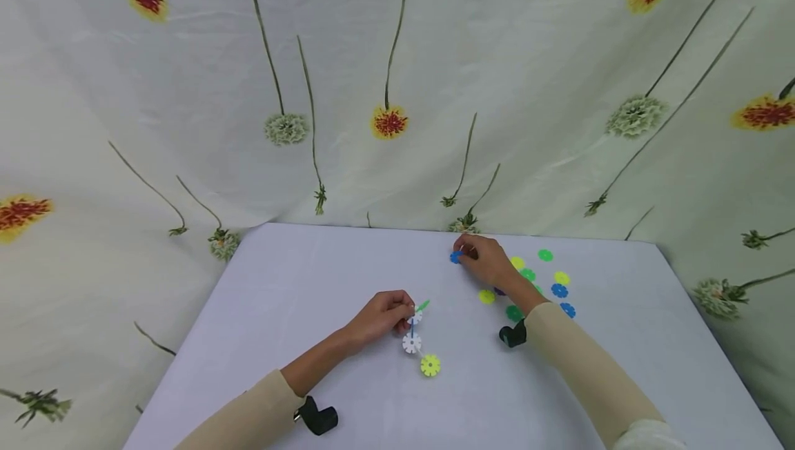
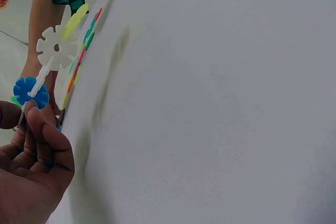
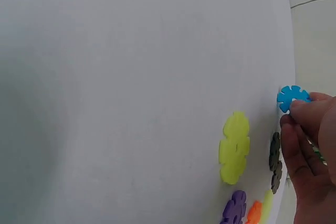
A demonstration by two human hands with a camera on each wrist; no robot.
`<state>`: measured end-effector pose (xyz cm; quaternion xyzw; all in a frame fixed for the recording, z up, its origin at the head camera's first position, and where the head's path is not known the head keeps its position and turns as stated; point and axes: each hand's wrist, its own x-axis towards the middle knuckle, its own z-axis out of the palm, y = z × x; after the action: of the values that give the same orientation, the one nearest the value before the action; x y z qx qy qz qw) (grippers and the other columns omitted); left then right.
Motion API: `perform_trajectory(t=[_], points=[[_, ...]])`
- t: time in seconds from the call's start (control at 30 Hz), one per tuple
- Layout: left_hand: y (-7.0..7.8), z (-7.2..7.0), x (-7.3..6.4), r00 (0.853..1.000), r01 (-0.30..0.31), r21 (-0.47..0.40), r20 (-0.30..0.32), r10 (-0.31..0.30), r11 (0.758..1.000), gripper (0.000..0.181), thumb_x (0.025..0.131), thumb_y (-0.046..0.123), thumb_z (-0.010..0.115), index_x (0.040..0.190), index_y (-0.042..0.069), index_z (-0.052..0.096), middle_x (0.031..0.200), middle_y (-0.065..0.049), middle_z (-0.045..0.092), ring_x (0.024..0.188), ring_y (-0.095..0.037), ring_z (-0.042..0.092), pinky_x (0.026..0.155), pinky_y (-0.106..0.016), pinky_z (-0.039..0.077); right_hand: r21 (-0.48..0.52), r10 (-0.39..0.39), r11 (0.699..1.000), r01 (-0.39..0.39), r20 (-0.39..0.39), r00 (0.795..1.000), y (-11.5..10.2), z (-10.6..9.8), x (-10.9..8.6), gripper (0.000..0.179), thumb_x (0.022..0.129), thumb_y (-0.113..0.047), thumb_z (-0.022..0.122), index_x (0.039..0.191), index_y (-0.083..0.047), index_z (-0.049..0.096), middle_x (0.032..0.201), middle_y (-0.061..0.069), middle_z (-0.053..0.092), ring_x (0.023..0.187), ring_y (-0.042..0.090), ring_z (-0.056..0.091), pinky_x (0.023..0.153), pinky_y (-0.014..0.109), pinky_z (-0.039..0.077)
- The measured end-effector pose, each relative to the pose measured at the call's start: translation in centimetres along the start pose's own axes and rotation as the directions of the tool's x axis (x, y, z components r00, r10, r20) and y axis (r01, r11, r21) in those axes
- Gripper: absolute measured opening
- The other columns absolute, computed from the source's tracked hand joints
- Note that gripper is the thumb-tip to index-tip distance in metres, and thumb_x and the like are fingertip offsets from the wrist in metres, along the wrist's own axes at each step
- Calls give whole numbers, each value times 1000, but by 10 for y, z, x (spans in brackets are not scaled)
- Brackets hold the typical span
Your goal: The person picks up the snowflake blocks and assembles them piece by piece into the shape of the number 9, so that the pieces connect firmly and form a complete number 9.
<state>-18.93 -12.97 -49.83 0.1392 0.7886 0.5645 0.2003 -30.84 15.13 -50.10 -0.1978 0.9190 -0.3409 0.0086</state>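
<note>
The left hand (image 1: 380, 313) pinched a chain of slotted discs (image 1: 408, 344) over the middle of the table (image 1: 310, 263), its green, white, blue and yellow pieces joined; the right hand (image 1: 487, 260) pinched a blue disc (image 3: 287, 96) at the far side, unattached, while loose discs (image 1: 560, 290) lay to the right, unjoined.

In the joined row, one disc (image 1: 430, 370) is bright yellow, two are white (image 1: 411, 344), one is blue (image 2: 22, 90) and the end piece (image 1: 423, 306) is green. The disc (image 1: 455, 257) in the right hand (image 1: 487, 260) is plain blue. The loose discs (image 1: 545, 255) come in green, yellow, blue, purple and orange. The counter (image 1: 310, 284) is plain white, tinged lilac. The off-white cloth (image 1: 528, 56) is printed with red-and-yellow blooms (image 1: 389, 123) and pale green puffs (image 1: 286, 129). The sleeves (image 1: 590, 360) are beige.
</note>
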Motion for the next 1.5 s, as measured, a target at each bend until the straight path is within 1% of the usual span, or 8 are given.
perform_trajectory(t=[0.2,0.4,0.5,0.63,0.73,0.93,1.2,1.5], points=[[0,1,0,1000,11,-18,11,-10,1000,20,107,15,56,111,-2,66,85,-2,66,76,-10,60,72,-20,53,141,-17,990,21,-29,999,-9,-1,-9,15,102,-10,71,115,-14,78,111,7,78,100,22,72,93,41,59],[2,1,-1,1000,10,-24,-10,-10,1000,22,108,16,55,113,-4,65,85,0,64,75,-10,58,71,-19,52,277,7,961,-12,21,1000,-19,1,-28,16,100,-13,74,115,-11,77,108,10,76,91,17,70,82,27,57],[3,2,-1,999,19,-24,-40,-19,1000,23,108,15,56,113,-5,65,84,-1,62,74,-11,57,70,-19,50,412,26,909,-55,77,997,-25,5,-39,18,100,-11,74,117,-7,76,107,14,73,86,18,71,77,25,59],[4,3,-1,997,34,-31,-65,-36,999,23,107,16,56,112,-4,65,83,-1,62,74,-11,56,69,-19,49,548,51,826,-128,154,987,-32,11,-51,20,101,-11,72,120,-3,73,107,14,70,86,19,75,81,25,63],[4,4,-1,997,34,-35,-65,-37,999,23,107,16,56,112,-4,66,83,-2,62,74,-11,56,69,-19,50,586,50,795,-155,191,980,-35,14,-58,21,102,-13,72,120,-4,73,106,12,69,89,21,76,85,27,63],[4,6,0,998,26,-46,-50,-28,999,23,107,16,56,112,-4,65,84,-2,61,76,-12,56,70,-19,50,607,32,776,-171,233,972,-39,13,-67,19,102,-15,71,120,-7,74,104,7,70,88,22,74,86,29,62],[3,5,1,999,2,-30,-35,-3,1000,23,106,14,57,111,-7,65,82,0,60,75,-11,55,69,-19,49,624,-24,767,-147,258,966,-41,14,-70,25,103,-14,69,123,0,72,106,9,71,94,29,77,88,28,63],[0,7,1,1000,-5,-18,0,5,1000,21,107,16,57,107,-4,66,78,3,60,73,-8,55,69,-19,49,630,-19,757,-170,281,959,-43,17,-74,25,103,-13,70,123,0,73,108,11,72,91,17,75,89,27,62]])
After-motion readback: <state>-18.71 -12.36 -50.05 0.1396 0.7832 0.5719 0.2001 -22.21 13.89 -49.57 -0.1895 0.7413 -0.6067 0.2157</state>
